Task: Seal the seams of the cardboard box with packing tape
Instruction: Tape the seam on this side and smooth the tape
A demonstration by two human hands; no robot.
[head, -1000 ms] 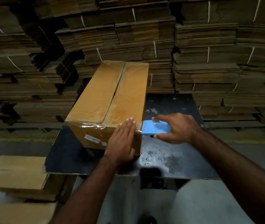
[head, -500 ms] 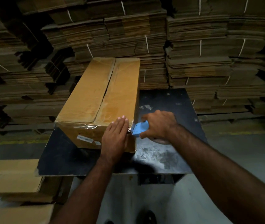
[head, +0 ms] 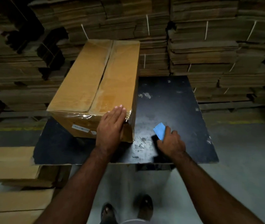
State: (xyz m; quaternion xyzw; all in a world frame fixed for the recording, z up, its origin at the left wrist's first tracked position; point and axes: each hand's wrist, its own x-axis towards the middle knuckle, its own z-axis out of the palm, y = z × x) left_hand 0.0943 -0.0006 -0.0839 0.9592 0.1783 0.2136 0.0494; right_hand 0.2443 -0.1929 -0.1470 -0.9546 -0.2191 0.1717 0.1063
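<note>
A long brown cardboard box [head: 86, 84] lies on the black table [head: 173, 101], its top flaps closed and a glossy strip of clear tape [head: 78, 116] running along its near top edge. My left hand [head: 112, 126] presses flat with straight fingers on the box's near right corner, over the tape end. My right hand [head: 171, 143] grips a blue tape dispenser [head: 160, 130] low over the table, to the right of the box and apart from it. The dispenser's lower part is dark and blurred.
Tied bundles of flattened cardboard [head: 201, 46] fill the whole background behind the table. More brown boxes [head: 10, 164] are stacked on the floor at the lower left. My feet [head: 144, 206] stand on the grey floor below the table's near edge [head: 128, 163].
My right hand has pulled the blue dispenser away from the box's right corner, down and to the right over the table. My left hand stayed pressed on the corner.
</note>
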